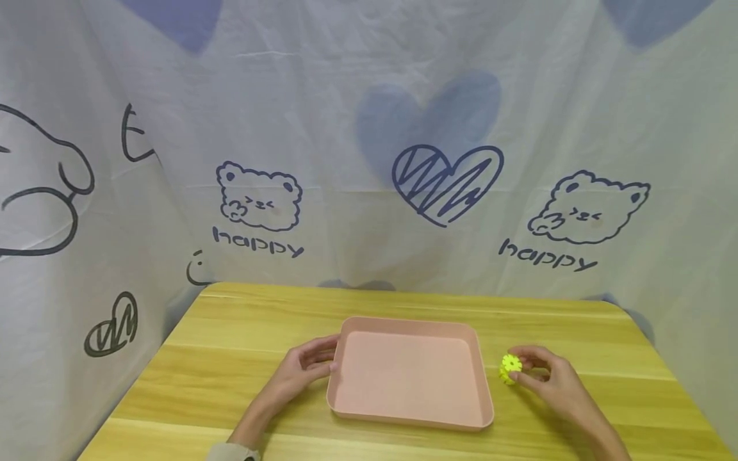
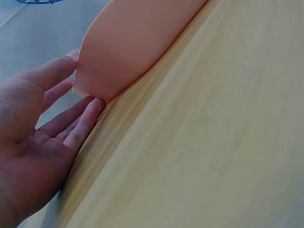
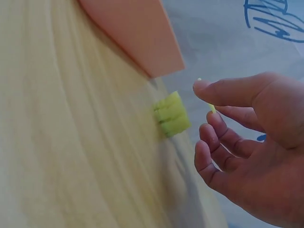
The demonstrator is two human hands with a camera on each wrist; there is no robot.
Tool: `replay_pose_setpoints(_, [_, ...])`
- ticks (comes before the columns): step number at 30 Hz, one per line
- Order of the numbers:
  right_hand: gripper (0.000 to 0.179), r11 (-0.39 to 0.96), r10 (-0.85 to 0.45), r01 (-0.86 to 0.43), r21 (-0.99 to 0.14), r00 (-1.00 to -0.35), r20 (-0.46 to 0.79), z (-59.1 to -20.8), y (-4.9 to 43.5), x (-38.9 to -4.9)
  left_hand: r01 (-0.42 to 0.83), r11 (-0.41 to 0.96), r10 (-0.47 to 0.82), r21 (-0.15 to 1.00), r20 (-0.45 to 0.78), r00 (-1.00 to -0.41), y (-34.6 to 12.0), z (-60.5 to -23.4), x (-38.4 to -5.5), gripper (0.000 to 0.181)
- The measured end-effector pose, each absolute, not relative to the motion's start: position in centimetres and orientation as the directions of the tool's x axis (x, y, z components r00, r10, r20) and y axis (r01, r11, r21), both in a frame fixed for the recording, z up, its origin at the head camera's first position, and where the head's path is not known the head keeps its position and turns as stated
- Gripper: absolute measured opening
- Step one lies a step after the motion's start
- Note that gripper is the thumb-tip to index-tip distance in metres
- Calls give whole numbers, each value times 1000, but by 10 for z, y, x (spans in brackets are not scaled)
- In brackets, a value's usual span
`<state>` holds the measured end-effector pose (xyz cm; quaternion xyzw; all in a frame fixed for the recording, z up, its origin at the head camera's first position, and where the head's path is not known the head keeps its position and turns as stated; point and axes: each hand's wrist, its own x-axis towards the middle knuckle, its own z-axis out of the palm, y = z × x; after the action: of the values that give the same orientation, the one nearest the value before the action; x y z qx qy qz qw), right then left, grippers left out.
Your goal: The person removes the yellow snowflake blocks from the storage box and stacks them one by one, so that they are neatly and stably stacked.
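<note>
A shallow pink tray (image 1: 410, 378) lies on the wooden table. At its left side, my left hand (image 1: 308, 365) holds the wall, thumb at the rim and fingertips low against the outside, as the left wrist view shows on the tray (image 2: 128, 42). To the right of the tray, my right hand (image 1: 548, 378) pinches a thin yellow flower-shaped plastic piece (image 1: 511, 363) between thumb and finger. Only its edge shows in the right wrist view. Beside my right fingertips there stands a short stack of similar yellow pieces (image 3: 172, 114), apart from the tray.
The table (image 1: 230, 346) has a pale wood grain and rounded far corners. A white cloth (image 1: 340, 224) printed with hearts, bears and the word "happy" hangs behind it and along both sides.
</note>
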<state>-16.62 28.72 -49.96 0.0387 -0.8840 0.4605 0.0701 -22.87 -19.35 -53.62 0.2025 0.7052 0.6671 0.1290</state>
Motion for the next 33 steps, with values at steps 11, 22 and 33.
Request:
replay_pose_setpoints(11, [39, 546, -17, -110, -830, -993, 120, -511, 292, -168, 94, 37, 446, 995, 67, -893, -193, -534, -227, 60])
replay_pose_setpoints(22, [39, 576, -9, -87, -813, -995, 101, -514, 292, -168, 115, 25, 453, 993, 92, -887, -194, -536, -228, 60])
replay_pose_setpoints(33, [36, 569, -21, -127, -812, -990, 140, -515, 291, -167, 81, 40, 441, 996, 55, -896, -193, -535, -227, 60])
